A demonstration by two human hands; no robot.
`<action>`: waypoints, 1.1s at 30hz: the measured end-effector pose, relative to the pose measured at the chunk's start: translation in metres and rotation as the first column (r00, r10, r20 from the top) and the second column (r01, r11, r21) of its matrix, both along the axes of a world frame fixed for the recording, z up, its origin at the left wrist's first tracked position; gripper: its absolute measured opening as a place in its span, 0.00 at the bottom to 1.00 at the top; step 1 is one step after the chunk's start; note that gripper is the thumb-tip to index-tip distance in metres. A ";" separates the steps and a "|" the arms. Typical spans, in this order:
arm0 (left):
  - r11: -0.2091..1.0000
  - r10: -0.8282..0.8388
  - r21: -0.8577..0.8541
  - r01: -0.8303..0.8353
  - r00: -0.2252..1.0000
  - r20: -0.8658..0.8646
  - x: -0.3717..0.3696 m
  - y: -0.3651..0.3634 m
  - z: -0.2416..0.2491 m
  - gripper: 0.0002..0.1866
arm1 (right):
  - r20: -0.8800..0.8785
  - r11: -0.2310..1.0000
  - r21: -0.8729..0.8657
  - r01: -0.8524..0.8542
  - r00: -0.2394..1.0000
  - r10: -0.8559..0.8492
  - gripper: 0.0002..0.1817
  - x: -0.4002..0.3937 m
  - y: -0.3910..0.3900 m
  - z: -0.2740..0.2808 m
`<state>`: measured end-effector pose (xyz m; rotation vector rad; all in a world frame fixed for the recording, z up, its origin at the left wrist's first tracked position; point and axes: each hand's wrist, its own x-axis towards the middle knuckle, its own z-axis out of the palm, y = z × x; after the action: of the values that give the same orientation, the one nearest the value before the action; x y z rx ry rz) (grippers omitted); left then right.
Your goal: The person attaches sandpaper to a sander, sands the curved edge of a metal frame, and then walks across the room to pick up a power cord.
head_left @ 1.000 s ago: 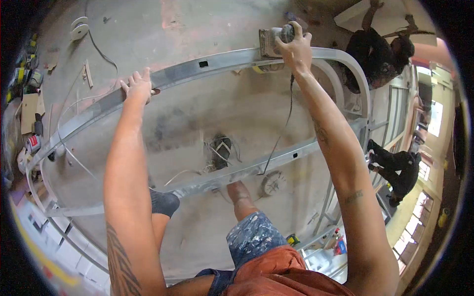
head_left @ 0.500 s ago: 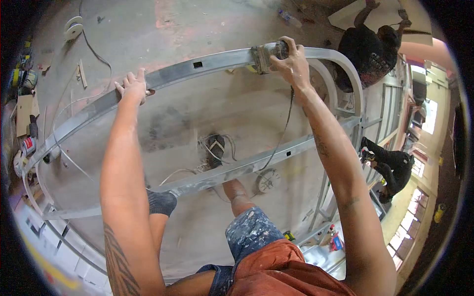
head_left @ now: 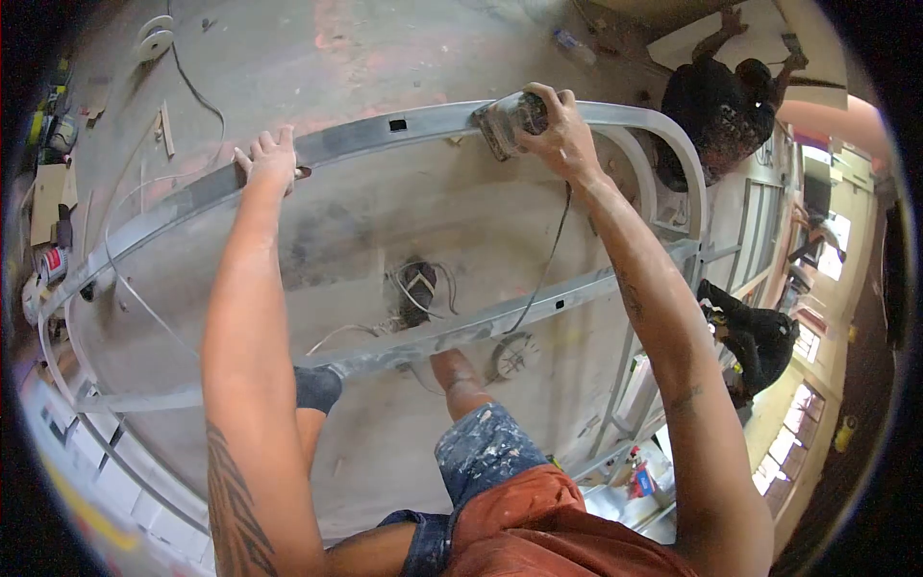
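Legible text, labels, brands, numbers, signs: none.

- Sander (head_left: 507, 122), upper centre of the frame: no brand or marking can be made out.
- Can (head_left: 50, 263), left edge: red-and-white label, print too small to read.
- Boxes and tins (head_left: 53, 130), upper left: coloured packaging, lettering blurred.
- Metal frame (head_left: 385, 135): bare, unmarked.

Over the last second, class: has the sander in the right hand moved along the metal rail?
Yes. The sander has slid left along the rail, toward its rectangular slot.
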<state>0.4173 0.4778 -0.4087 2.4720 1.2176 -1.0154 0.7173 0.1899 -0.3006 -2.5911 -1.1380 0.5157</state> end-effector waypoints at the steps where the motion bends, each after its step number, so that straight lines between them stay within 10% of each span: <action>1: 1.000 -0.016 -0.005 0.016 1.000 -0.026 0.003 0.000 0.002 0.50 | -0.006 0.999 0.001 -0.051 0.999 0.051 0.35 -0.002 0.003 0.002; 33: 0.998 -0.001 -0.058 0.001 1.000 -0.009 0.002 0.004 0.010 0.50 | -0.155 0.991 -0.005 -0.131 0.979 0.129 0.40 0.001 -0.005 0.011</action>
<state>0.4194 0.4816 -0.3983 2.4268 1.1727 -1.0480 0.7188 0.1849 -0.2895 -2.4506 -1.2598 0.7426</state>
